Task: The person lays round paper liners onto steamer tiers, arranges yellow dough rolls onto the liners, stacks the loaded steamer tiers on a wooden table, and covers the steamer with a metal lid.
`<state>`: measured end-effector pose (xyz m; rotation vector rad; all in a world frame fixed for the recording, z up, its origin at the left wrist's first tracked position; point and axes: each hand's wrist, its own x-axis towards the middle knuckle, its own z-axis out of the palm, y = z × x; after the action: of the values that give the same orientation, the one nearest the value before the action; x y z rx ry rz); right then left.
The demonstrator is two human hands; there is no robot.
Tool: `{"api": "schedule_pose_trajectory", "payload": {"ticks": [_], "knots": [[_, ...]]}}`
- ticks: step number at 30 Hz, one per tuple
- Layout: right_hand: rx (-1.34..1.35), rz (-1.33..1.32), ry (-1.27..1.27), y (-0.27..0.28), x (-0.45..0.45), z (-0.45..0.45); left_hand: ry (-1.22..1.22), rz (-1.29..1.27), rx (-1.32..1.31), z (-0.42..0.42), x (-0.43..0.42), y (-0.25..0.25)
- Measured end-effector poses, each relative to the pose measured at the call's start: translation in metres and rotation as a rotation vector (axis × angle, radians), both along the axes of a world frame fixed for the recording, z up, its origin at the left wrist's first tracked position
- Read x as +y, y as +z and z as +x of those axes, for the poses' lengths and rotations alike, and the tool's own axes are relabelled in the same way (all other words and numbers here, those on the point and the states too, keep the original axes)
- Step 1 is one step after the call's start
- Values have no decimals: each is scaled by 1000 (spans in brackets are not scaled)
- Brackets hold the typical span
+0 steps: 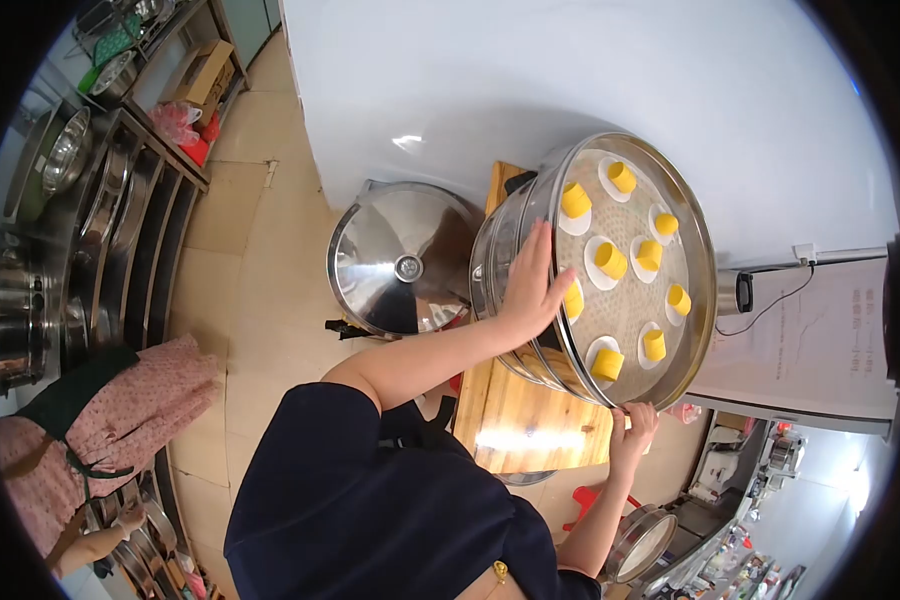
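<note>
A round metal steamer tray sits on top of a stack of steamer tiers beside the wall. Several yellow rolls stand in it, each on a white paper round. Against the tray's left rim rests my left hand, its fingers spread and its thumb over the edge near one roll. My right hand grips the tray's near rim, with its fingers curled over the metal.
A large metal lid is left of the stack. A wooden table shows below it. At the far left, another person in a pink garment stands by metal racks. A metal pot is at lower right.
</note>
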<state>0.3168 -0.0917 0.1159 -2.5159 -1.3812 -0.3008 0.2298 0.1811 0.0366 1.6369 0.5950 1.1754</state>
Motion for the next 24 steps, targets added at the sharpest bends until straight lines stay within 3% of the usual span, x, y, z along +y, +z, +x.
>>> {"api": "schedule_pose_trajectory", "payload": {"ticks": [3,5,7,9,11,14,17,23,24], "knots": [[-40,43,9,-3,27,-24,40,-181,-49,-12,30,-3],[-60,50,-66,-12,38,-34,234,-295,-72,-21,50,-31],[-98,39,-97,-17,50,-42,386,-570,-135,-38,69,-68],[-120,58,-127,-18,67,-49,650,-443,100,-56,86,-139],[-131,66,-128,-22,72,-49,729,-407,368,-76,98,-215],[-97,18,-153,-23,70,-48,480,-516,722,-87,98,-271],[-99,136,-173,-35,63,-47,217,-603,990,-75,98,-322],[-252,365,-387,-50,35,-72,39,-482,1221,-35,101,-387],[-262,316,-429,-50,27,-76,70,-455,1343,-24,100,-379]]}}
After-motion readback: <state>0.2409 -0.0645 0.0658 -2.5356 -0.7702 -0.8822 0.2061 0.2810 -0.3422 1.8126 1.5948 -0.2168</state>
